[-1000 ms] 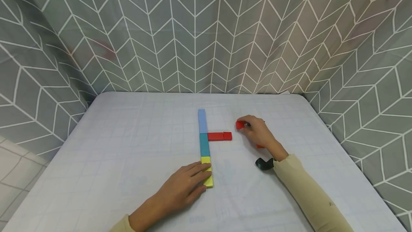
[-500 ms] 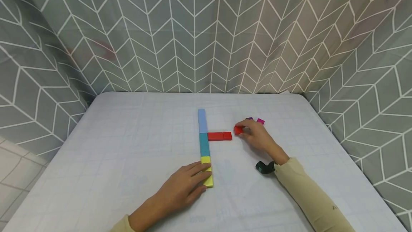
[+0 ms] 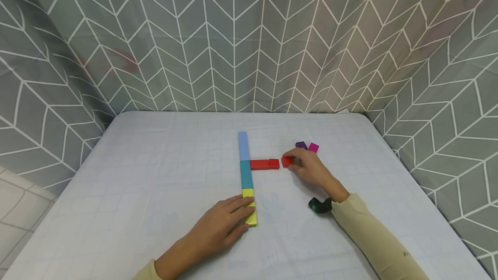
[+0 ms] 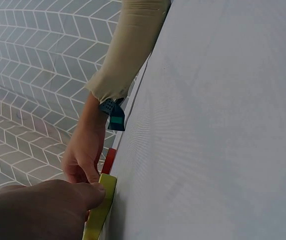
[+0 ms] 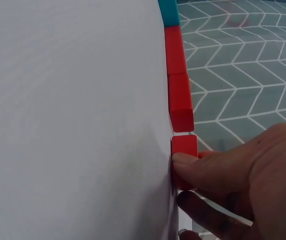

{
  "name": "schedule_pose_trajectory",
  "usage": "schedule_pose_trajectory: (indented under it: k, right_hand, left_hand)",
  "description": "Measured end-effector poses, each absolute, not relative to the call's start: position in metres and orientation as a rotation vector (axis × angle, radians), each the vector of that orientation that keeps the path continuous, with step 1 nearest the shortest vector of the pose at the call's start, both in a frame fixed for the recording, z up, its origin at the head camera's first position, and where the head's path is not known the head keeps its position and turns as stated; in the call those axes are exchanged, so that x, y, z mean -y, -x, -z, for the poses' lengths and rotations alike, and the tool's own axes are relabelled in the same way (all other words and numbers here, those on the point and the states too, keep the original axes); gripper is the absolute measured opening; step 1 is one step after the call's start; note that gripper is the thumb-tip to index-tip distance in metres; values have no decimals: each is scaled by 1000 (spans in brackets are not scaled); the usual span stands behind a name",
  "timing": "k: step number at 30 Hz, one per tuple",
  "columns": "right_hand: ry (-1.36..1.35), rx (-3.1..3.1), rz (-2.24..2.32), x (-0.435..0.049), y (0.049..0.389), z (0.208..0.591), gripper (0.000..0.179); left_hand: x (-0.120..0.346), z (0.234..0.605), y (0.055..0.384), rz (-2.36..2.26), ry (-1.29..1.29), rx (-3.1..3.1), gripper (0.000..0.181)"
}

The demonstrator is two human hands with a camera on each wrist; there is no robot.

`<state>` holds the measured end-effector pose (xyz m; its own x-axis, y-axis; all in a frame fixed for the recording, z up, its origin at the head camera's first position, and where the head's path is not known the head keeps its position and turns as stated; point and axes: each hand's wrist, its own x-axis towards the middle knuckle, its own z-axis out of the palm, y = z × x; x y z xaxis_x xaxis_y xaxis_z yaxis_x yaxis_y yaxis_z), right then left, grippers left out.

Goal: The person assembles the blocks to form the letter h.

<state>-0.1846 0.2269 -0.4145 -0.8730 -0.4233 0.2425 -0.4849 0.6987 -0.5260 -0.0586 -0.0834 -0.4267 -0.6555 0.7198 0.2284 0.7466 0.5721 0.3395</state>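
My right hand [image 3: 312,169] pinches a red block [image 3: 287,161] between thumb and fingers, at table level. In the right wrist view, a narrow gap separates this held block [image 5: 184,145] from two red blocks [image 5: 178,95] lying end to end. That red row [image 3: 260,164] extends rightward from a teal block [image 3: 246,174]. Above the teal one lies a light blue block [image 3: 243,146]; below it is a yellow block [image 3: 251,219]. My left hand [image 3: 218,226] rests with extended fingers across the yellow block, its thumb touching the side in the left wrist view.
A purple block [image 3: 301,144] and a magenta block [image 3: 313,147] lie beyond the right hand. The white-covered table [image 3: 155,163] is bordered by a grey patterned curtain [image 3: 218,55]. A dark device [image 3: 320,205] sits at the right wrist.
My right hand has moved slightly left and nearer with the red block, bringing it close to the red row's end. The purple and magenta blocks have come into sight. The left hand stays put.
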Motion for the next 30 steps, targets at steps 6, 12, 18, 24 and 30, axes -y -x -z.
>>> schedule_pose_trajectory:
  k: [6,12,18,24,30]
  right_hand:
    - [-781,2774,-889,-227,184,417,30]
    - [-780,2786,-890,-225,182,417,30]
    - [-819,2759,-923,-220,184,415,30]
    - [-803,2779,-908,-218,183,413,30]
    - [-793,2800,-869,-218,181,415,31]
  left_hand:
    - [83,427,58,639,1272,2746,45]
    - [83,426,58,643,1276,2742,46]
    - [85,424,59,643,1269,2744,46]
    - [85,424,60,647,1272,2741,47]
    - [84,425,59,658,1278,2736,46]
